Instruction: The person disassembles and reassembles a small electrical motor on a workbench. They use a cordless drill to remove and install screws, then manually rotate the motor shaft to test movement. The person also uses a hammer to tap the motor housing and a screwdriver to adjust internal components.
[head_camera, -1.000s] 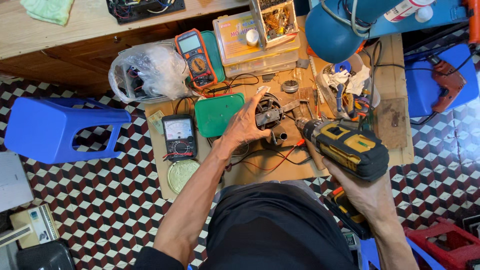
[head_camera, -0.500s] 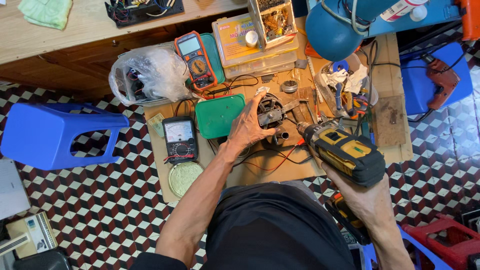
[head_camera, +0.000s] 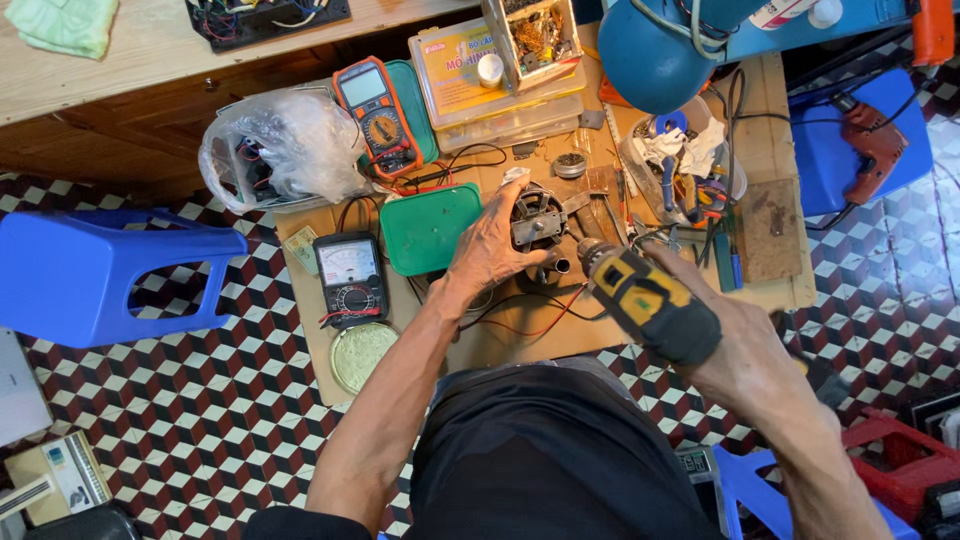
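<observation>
My left hand (head_camera: 490, 245) rests on a small grey electric motor (head_camera: 537, 222) that stands on a low wooden board (head_camera: 520, 335) on the floor, fingers curled round its left side. My right hand (head_camera: 735, 350) grips a yellow and black cordless drill (head_camera: 650, 300). The drill's nose points up and left at the motor's lower right side, close to a short metal tube (head_camera: 560, 266). Red and black wires (head_camera: 530, 315) trail from the motor across the board.
A green plastic lid (head_camera: 428, 228) lies left of the motor, next to an analogue meter (head_camera: 348, 275) and a round tin (head_camera: 362, 352). An orange multimeter (head_camera: 377, 115), clear bag (head_camera: 285, 145), parts boxes (head_camera: 500, 70) and a blue lamp (head_camera: 655, 50) stand behind. Blue stool (head_camera: 100, 270) at left.
The drill has moved up and left toward the motor. My left hand has shifted slightly lower on the motor and stays on it.
</observation>
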